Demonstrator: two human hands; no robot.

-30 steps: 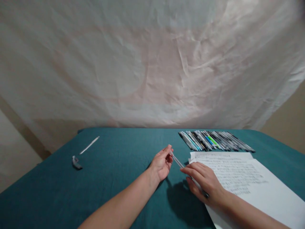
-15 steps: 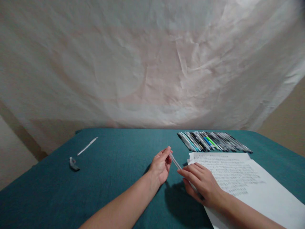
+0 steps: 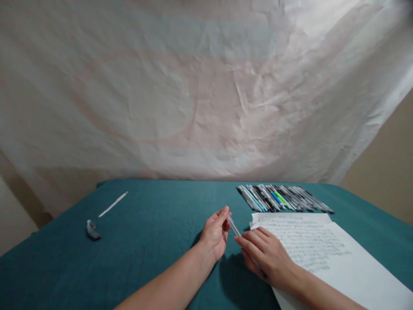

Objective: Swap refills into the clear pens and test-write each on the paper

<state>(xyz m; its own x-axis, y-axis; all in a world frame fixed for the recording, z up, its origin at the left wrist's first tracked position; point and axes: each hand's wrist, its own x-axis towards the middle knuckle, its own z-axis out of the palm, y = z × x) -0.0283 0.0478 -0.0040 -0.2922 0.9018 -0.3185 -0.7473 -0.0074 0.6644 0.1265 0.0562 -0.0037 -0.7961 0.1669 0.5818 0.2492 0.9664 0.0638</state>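
A slim, clear pen [image 3: 234, 226] slants between my two hands above the teal cloth. My left hand [image 3: 215, 234] is closed, pinching the pen's upper end between thumb and fingers. Over the lower part of the pen, my right hand [image 3: 265, 255] is closed with its fingers wrapped round it; a dark end shows under the palm. The right hand and forearm lie above the left edge of the handwritten sheets [image 3: 361, 262], partly covering them.
Behind the sheets lies a row of several pens [image 3: 280, 198], mostly dark and clear, with blue and green ones among them. At the left are a thin white stick [image 3: 112, 204] and a small grey-black object [image 3: 93, 230]. A pale cloth [image 3: 206, 94] hangs behind the table.
The whole view has shifted slightly, so everything on the table sits a little lower and further left. Both hands keep their hold on the pen.
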